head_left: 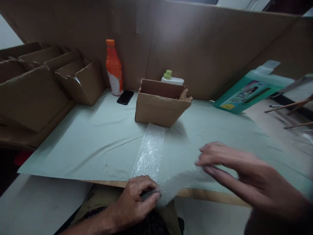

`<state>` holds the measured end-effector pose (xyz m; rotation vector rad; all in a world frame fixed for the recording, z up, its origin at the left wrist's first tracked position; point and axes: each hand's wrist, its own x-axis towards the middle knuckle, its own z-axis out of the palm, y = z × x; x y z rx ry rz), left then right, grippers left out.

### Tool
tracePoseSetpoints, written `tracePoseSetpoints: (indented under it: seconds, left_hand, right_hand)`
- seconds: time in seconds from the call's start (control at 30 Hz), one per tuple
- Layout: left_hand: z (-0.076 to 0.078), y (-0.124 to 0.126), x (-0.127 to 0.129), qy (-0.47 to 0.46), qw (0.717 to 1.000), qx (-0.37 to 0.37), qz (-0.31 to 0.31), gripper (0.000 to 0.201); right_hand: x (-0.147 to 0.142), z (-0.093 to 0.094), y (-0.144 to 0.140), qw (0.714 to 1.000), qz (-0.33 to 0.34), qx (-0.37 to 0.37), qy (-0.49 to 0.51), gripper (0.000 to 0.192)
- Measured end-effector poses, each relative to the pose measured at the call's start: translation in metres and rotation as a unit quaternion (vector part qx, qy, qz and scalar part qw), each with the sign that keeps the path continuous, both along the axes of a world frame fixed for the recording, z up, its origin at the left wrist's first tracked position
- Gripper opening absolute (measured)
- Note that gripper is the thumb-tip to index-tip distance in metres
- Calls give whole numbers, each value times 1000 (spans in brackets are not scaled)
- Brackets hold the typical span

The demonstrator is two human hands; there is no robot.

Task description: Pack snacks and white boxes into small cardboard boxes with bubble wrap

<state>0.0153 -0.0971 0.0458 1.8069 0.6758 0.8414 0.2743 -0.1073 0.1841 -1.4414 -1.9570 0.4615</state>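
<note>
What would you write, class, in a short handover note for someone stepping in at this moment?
Left hand: fingers pinched on the near end of the bubble wrap at the table edge.
Right hand: open, flat and blurred over the wrap's near right part.
Wrap: strip laid out toward the open box; a white bottle stands behind it.
Done: strip laid flat.
Left: nothing is wrapped yet; I cannot see into the box.

No text, brand or number is legible: the label on the green jug (246, 93) shows only a blurred picture and a yellow patch, and the white label on the orange bottle (113, 70) carries no readable characters.
</note>
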Motion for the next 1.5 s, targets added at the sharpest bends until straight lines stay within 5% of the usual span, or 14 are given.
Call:
tracePoseSetpoints:
  seconds: [0.07, 0.17, 0.27, 0.37, 0.63, 0.83, 1.03, 1.23, 1.37, 1.5]
  left_hand:
    - [-11, -11, -8, 19, 991, -129, 37, 33]
    - [-28, -17, -17, 23, 969, -227, 90, 69]
    - [-34, -9, -26, 63, 961, -241, 122, 65]
    - [-31, 2, -32, 94, 956, -256, 112, 53]
    - [-28, 8, -36, 99, 928, -340, 114, 56]
    - [-27, 10, -37, 96, 930, -336, 109, 55]
    - [-17, 16, -62, 217, 962, -154, 67, 57]
    - [-7, 30, -95, 315, 935, 157, 30, 37]
    - [-13, 56, -83, 325, 876, 337, -116, 51]
    - [-18, 84, -67, 319, 842, 346, -264, 51]
  right_hand:
    - [-7, -20, 32, 998, 53, -31, -32, 17]
    - [-23, -72, 76, 994, 62, -52, -74, 17]
    - [-37, -124, 101, 989, 60, -41, -127, 20]
    - [-43, -156, 110, 984, 45, 15, -170, 19]
    - [-49, -179, 109, 968, 28, 154, -197, 20]
    - [-54, -187, 116, 964, 13, 137, -227, 18]
    - [-41, -169, 92, 970, -34, 159, -178, 21]
    - [-38, -139, 1, 975, 128, 77, -163, 34]
    - [-62, -149, -28, 962, 166, 29, -215, 36]
    - [-72, -169, -27, 975, 126, 65, -173, 22]
